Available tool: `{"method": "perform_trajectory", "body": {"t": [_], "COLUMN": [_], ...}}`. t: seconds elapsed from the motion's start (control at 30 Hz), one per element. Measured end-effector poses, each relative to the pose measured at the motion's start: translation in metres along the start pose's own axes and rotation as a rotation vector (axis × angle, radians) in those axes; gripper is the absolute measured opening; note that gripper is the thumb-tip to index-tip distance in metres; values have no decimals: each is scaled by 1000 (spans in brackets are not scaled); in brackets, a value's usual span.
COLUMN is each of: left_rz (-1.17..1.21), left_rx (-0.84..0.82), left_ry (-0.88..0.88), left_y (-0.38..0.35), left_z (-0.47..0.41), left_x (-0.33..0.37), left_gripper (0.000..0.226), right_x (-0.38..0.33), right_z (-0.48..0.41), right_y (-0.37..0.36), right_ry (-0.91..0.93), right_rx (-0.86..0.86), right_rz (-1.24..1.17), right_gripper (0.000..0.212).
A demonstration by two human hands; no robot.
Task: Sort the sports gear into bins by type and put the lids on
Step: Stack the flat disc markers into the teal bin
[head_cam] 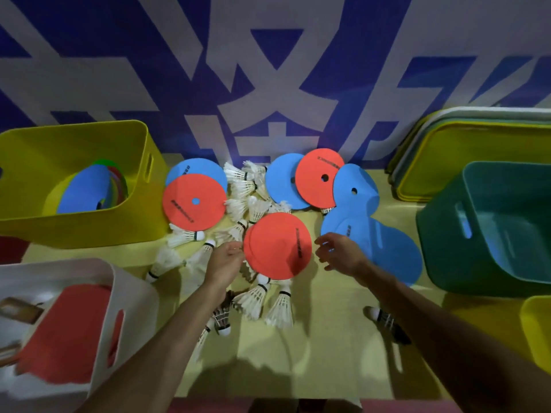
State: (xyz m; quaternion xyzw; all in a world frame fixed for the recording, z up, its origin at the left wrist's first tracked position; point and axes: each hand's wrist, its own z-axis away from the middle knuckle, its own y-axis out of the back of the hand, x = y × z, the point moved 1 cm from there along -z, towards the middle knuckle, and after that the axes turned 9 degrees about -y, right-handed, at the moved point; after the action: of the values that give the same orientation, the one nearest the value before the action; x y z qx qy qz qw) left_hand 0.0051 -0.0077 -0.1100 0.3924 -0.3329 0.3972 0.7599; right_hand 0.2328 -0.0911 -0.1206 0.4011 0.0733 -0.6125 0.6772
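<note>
Red and blue flat discs lie among white shuttlecocks (250,299) on a yellow floor. My left hand (224,262) pinches the left edge of a red disc (277,245), which looks like two discs stacked. My right hand (338,253) hovers just right of that disc with fingers spread, holding nothing, above a blue disc (387,251). Another red disc (194,201) lies over a blue one at the left. A third red disc (320,177) sits between two blue discs at the back.
A yellow bin (74,228) at left holds coloured discs. A white bin (134,296) at lower left holds red paddles. A green bin (441,234) stands at right with nothing seen inside, and stacked lids (423,162) lean behind it. Part of another yellow bin (536,329) shows at far right.
</note>
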Motion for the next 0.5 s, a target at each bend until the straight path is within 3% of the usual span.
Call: {"method": "perform_trajectory", "body": {"t": [0.13,0.27,0.4,0.5], "left_rz": [-41,-75,-90,-90], "left_rx": [1,24,86,64], "left_ry": [1,21,20,5], "left_y": [-5,-10,-17,-20], "left_z": [-13,-29,-36,-34], "left_x": [-8,-12,-13,-7], "left_gripper": [38,16,40,43], "right_x": [16,30,32,34], "right_z": [3,1,-5,-11], "right_y": [-21,-25,-24,-34], "right_ry": [-107,-169,-197,-221], "right_rx": [-28,-35,33,67], "right_rz": [-43,-42,-136,-216], "right_gripper": [29,37,39,48]}}
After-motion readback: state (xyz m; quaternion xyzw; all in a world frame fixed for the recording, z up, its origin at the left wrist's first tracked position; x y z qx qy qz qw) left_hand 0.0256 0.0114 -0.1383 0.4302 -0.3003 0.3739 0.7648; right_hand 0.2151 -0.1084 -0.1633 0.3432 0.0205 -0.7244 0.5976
